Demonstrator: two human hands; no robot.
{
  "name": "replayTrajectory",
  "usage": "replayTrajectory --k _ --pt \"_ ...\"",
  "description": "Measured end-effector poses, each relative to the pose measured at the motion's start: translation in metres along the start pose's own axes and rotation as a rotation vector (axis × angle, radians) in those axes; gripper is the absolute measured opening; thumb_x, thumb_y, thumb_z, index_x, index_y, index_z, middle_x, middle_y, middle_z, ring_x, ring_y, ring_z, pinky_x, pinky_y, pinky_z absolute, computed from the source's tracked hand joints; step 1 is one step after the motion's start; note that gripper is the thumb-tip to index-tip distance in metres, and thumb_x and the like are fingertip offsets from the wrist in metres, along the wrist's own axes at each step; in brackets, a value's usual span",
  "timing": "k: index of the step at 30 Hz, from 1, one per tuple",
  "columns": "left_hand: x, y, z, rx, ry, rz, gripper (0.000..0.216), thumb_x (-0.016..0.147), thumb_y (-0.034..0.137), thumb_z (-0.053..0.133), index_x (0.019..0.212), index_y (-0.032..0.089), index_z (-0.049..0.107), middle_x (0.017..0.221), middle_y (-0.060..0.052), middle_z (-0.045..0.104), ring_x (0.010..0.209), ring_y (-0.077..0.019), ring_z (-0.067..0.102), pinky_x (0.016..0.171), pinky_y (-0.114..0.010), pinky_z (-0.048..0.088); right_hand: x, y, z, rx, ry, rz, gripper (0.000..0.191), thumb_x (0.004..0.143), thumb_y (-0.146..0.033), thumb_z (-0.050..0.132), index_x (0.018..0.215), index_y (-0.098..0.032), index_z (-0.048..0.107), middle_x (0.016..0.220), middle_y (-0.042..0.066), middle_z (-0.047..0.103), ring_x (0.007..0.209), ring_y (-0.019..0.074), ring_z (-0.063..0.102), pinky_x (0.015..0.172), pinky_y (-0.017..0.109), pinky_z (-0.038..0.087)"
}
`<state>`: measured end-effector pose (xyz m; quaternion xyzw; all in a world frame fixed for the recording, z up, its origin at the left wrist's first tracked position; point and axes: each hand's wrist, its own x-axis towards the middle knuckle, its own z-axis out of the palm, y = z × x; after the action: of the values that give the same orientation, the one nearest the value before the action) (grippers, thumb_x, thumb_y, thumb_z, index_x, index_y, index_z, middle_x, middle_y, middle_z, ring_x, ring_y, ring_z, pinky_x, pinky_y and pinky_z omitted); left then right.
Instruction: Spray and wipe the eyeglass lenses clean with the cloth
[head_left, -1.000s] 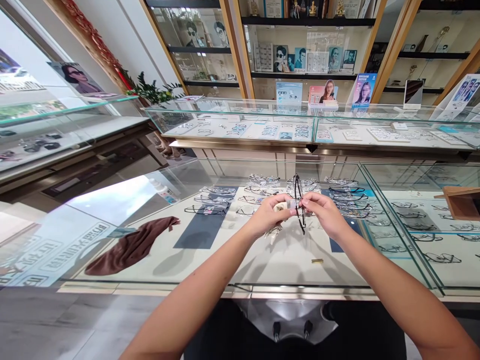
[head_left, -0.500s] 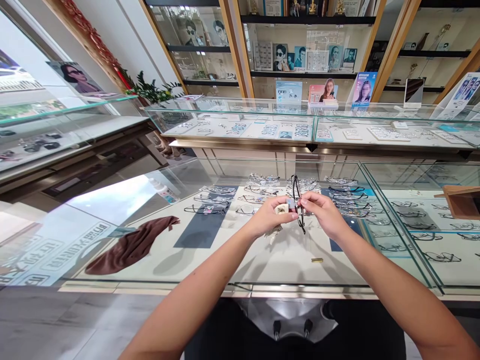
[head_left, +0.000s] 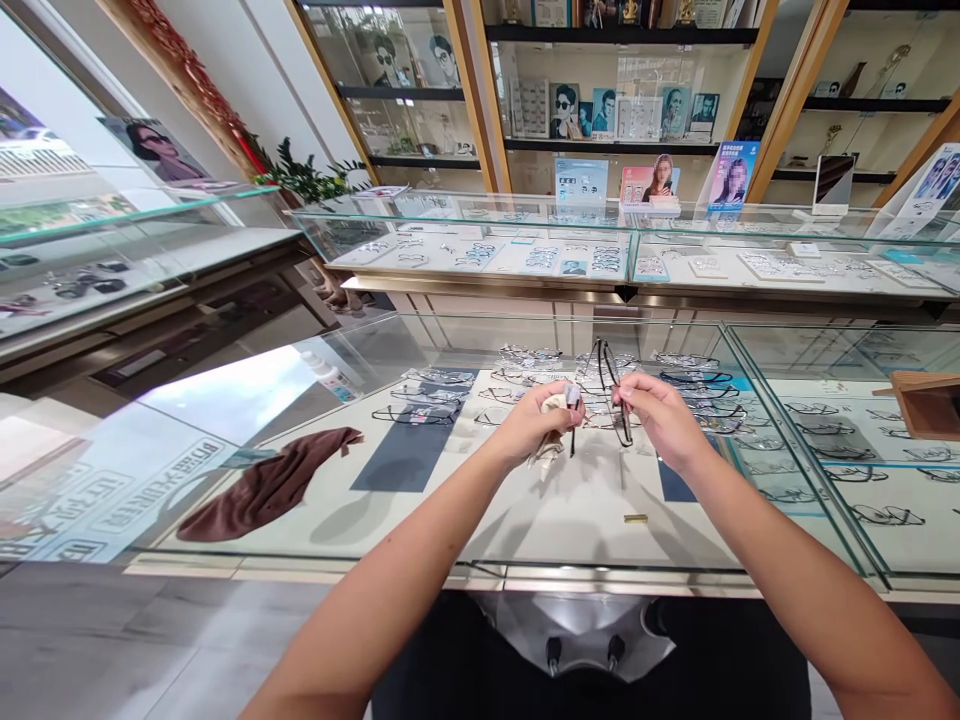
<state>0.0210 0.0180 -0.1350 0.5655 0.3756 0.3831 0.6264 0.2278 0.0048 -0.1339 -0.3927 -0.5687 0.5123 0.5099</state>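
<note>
Cream cloth (head_left: 547,452), partly hidden

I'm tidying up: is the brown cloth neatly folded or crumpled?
Crumpled: the brown cloth lies bunched, with uneven creases running along its length and no squared folds.

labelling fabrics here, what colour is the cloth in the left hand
The cloth is cream, seen best in the head view.

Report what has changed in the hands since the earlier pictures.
The right hand has moved slightly rightward with the dark glasses, opening a gap from the left hand. A thin dark piece now shows just below the left grip. The left hand still holds the pale cloth; the brown cloth lies as before.
</note>
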Motion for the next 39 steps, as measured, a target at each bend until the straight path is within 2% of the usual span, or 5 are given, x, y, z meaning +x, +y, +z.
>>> replayTrajectory --k 9,17,24,31,39 --pt "0.008 0.009 -0.022 -0.571 0.001 -0.013 0.033 0.058 0.025 0.074 0.068 0.021 0.043 0.061 0.004 0.037 0.056 -0.0087 0.035 0.042 -0.016 0.022 0.002 -0.009 -0.009 0.171 0.006 0.048 0.025 0.075 -0.034 0.067 0.061 -0.024 0.048 0.072 0.002 0.053 0.072 0.0185 0.051 0.068 0.033 0.046" --pt "0.014 0.01 -0.024 -0.727 0.144 -0.17 0.021 0.07 0.026 0.067 0.074 0.02 0.048 0.066 0.002 0.047 0.053 -0.0089 0.042 0.039 -0.015 0.024 0.002 -0.008 -0.007 0.312 -0.011 0.128 0.024 0.078 -0.039 0.075 0.072 -0.023 0.058 0.084 0.003 0.062 0.075 0.0166 0.056 0.067 0.031 0.049" --pt "0.013 0.0 -0.009 -0.42 0.144 -0.07 0.028 0.062 0.028 0.075 0.066 0.018 0.049 0.062 0.004 0.052 0.048 -0.0056 0.041 0.039 -0.015 0.025 0.001 -0.009 -0.003 0.403 0.034 0.148 0.031 0.068 -0.044 0.089 0.073 -0.023 0.067 0.082 0.001 0.063 0.071 0.0133 0.051 0.06 0.026 0.044" --pt "0.0 -0.001 0.002 0.01 0.042 0.055 0.031 0.069 0.043 0.078 0.068 0.017 0.061 0.065 0.0 0.062 0.046 -0.0049 0.036 0.042 -0.019 0.027 -0.003 -0.003 0.008 0.385 -0.037 0.191 0.036 0.062 -0.05 0.095 0.073 -0.022 0.076 0.076 -0.001 0.062 0.074 0.0124 0.051 0.067 0.027 0.039" --pt "-0.005 0.001 0.005 0.181 -0.022 0.065 0.031 0.076 0.046 0.072 0.072 0.016 0.066 0.059 0.002 0.055 0.046 -0.0051 0.031 0.045 -0.02 0.025 -0.005 0.002 0.013 0.354 -0.062 0.231 0.037 0.06 -0.05 0.095 0.074 -0.022 0.076 0.079 -0.001 0.066 0.074 0.0127 0.052 0.07 0.029 0.037"
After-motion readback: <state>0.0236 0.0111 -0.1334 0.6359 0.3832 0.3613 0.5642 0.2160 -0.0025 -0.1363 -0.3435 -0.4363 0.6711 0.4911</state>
